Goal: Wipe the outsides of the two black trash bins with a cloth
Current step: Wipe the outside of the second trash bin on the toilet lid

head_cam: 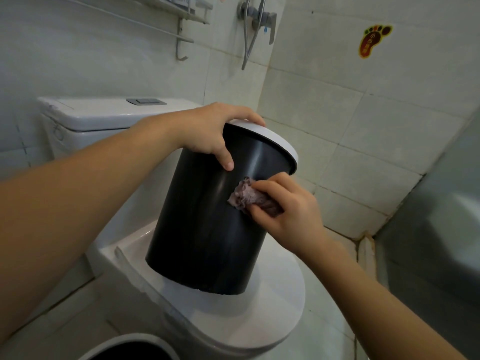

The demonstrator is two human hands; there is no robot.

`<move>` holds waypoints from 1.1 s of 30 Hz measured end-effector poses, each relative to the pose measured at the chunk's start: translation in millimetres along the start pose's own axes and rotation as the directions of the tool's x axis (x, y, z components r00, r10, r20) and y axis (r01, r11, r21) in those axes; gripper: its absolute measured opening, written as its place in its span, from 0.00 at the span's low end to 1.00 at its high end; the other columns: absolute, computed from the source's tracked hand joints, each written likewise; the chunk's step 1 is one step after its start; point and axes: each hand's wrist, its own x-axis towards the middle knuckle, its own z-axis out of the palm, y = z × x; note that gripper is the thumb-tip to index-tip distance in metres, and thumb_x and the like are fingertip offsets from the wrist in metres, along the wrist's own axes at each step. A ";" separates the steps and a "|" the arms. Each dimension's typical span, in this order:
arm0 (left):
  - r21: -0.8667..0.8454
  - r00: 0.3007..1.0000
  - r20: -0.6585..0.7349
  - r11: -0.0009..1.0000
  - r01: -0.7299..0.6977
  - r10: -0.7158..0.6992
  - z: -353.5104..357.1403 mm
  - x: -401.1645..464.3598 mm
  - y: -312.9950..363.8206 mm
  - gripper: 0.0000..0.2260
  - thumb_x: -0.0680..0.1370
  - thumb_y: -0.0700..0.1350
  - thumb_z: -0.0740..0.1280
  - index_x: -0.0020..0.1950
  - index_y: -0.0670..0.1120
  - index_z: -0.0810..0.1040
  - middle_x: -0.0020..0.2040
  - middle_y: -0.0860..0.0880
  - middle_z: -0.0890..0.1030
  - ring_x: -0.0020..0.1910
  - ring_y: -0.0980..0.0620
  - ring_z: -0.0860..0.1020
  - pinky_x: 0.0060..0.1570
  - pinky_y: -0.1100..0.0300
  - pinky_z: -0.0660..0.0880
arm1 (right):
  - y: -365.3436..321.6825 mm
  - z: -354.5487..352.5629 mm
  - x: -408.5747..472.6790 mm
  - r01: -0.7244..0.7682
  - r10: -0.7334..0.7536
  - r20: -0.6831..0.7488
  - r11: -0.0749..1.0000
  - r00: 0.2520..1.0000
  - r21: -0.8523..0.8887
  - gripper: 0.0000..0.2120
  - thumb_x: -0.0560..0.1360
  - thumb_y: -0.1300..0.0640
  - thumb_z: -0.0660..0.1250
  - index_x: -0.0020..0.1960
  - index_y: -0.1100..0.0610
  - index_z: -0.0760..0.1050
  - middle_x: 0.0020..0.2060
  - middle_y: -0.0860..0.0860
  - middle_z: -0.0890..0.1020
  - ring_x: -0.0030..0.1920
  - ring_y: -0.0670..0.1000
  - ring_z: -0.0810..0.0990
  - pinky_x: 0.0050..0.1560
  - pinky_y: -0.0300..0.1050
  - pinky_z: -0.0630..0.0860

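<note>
A black trash bin (207,229) with a white rim stands tilted on the closed toilet lid (272,315), leaning away to the right. My left hand (215,131) grips its top rim, thumb down on the black wall. My right hand (285,206) holds a crumpled purple-grey cloth (249,197) and presses it against the bin's upper side. A second black bin (132,349) with a white rim shows partly at the bottom edge, its open top facing up.
The white toilet cistern (104,115) stands behind the bin. A shower hose and mixer tap (257,19) hang on the tiled wall above. A metal shelf with a rail (181,27) is at the upper left. A grey panel (441,203) closes off the right side.
</note>
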 end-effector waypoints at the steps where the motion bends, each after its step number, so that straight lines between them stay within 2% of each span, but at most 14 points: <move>1: -0.004 1.000 0.000 1.000 0.003 -0.003 0.1 0.0 -0.8 0.40 0.61 0.39 0.82 0.63 0.70 0.71 0.66 0.56 0.74 0.62 0.49 0.74 0.62 0.48 0.75 | 0.2 -0.1 0.1 0.009 -0.009 0.007 1.000 1.000 -0.005 0.15 0.74 0.49 0.69 0.56 0.56 0.82 0.46 0.51 0.79 0.41 0.52 0.79 0.36 0.50 0.79; 3: 0.000 1.000 -0.004 1.000 0.013 -0.013 -0.2 0.1 -2.4 0.40 0.61 0.40 0.82 0.63 0.70 0.70 0.66 0.55 0.74 0.62 0.49 0.74 0.61 0.48 0.75 | 2.9 -1.7 9.7 -0.019 0.018 -0.015 1.000 1.000 -0.017 0.14 0.73 0.50 0.68 0.55 0.55 0.82 0.45 0.51 0.79 0.41 0.52 0.79 0.37 0.48 0.78; 7: -0.007 1.000 0.001 1.000 0.017 -0.017 -2.8 -0.3 -4.3 0.39 0.63 0.39 0.82 0.63 0.69 0.70 0.64 0.54 0.74 0.60 0.49 0.75 0.58 0.50 0.77 | 9.4 -4.1 39.9 -0.233 0.227 -0.127 0.972 0.966 -0.034 0.14 0.72 0.49 0.68 0.55 0.53 0.81 0.46 0.49 0.79 0.42 0.50 0.77 0.40 0.40 0.67; 9: -0.005 1.000 0.004 1.000 0.020 -0.020 -4.2 -1.5 -5.0 0.39 0.63 0.39 0.82 0.63 0.69 0.70 0.65 0.54 0.73 0.61 0.48 0.74 0.59 0.49 0.76 | 8.8 -1.1 43.3 -0.256 0.250 -0.124 0.966 0.960 -0.040 0.15 0.73 0.49 0.68 0.56 0.54 0.81 0.47 0.50 0.79 0.43 0.51 0.78 0.41 0.40 0.68; 13: -0.018 1.000 -0.003 0.999 0.027 -0.027 -5.1 -4.4 -8.5 0.39 0.62 0.40 0.82 0.62 0.70 0.70 0.64 0.54 0.74 0.60 0.49 0.75 0.59 0.47 0.77 | -3.7 3.0 19.9 -0.111 0.110 -0.051 0.994 0.993 -0.014 0.16 0.73 0.47 0.67 0.55 0.55 0.81 0.46 0.50 0.79 0.41 0.50 0.78 0.38 0.45 0.76; 17: -0.016 1.000 0.000 0.999 0.028 -0.028 -5.0 -4.5 -9.7 0.39 0.62 0.40 0.82 0.62 0.70 0.69 0.63 0.54 0.75 0.59 0.49 0.75 0.59 0.46 0.77 | -7.5 2.9 6.7 0.020 -0.019 0.016 0.998 1.000 -0.057 0.15 0.74 0.49 0.67 0.56 0.55 0.82 0.46 0.51 0.79 0.42 0.51 0.79 0.35 0.49 0.78; 19: -0.010 1.000 -0.006 0.999 0.031 -0.031 -5.1 -4.5 -9.4 0.39 0.62 0.41 0.82 0.63 0.70 0.69 0.64 0.54 0.74 0.60 0.48 0.75 0.60 0.46 0.76 | -3.9 1.2 16.2 -0.020 0.018 -0.020 0.995 1.000 -0.093 0.14 0.74 0.50 0.68 0.56 0.55 0.82 0.46 0.51 0.79 0.41 0.52 0.79 0.35 0.49 0.78; 23: 0.002 0.999 0.000 0.999 0.034 -0.034 -5.1 -5.2 -9.0 0.39 0.63 0.41 0.82 0.63 0.70 0.69 0.65 0.54 0.73 0.61 0.47 0.74 0.61 0.45 0.76 | -2.6 1.0 37.3 -0.229 0.216 -0.133 0.968 0.967 -0.097 0.14 0.73 0.50 0.69 0.56 0.54 0.81 0.48 0.51 0.80 0.42 0.54 0.79 0.38 0.44 0.74; 26: -0.005 0.999 -0.006 0.999 0.035 -0.035 -6.5 -6.4 -11.2 0.39 0.63 0.40 0.82 0.63 0.69 0.69 0.64 0.53 0.74 0.60 0.47 0.74 0.60 0.45 0.76 | -9.9 7.6 25.7 -0.167 0.155 -0.099 0.978 0.983 -0.124 0.14 0.73 0.50 0.68 0.55 0.55 0.81 0.46 0.51 0.79 0.40 0.53 0.79 0.36 0.42 0.73; 31: -0.010 0.999 -0.022 0.999 0.041 -0.042 -8.4 -7.9 -17.2 0.40 0.63 0.39 0.82 0.66 0.67 0.69 0.64 0.53 0.73 0.61 0.49 0.74 0.57 0.53 0.74 | -22.4 13.2 -14.4 0.039 -0.037 0.055 0.998 0.998 -0.040 0.13 0.74 0.50 0.68 0.55 0.55 0.81 0.46 0.50 0.79 0.41 0.50 0.78 0.34 0.48 0.79; 33: -0.012 0.999 -0.021 0.999 0.045 -0.045 -8.0 -8.0 -16.9 0.40 0.63 0.40 0.82 0.66 0.67 0.69 0.65 0.53 0.73 0.61 0.48 0.74 0.58 0.51 0.75 | -19.5 11.2 -10.7 0.038 -0.035 0.055 0.998 0.998 -0.041 0.13 0.74 0.50 0.68 0.55 0.55 0.82 0.45 0.50 0.79 0.40 0.50 0.78 0.33 0.49 0.78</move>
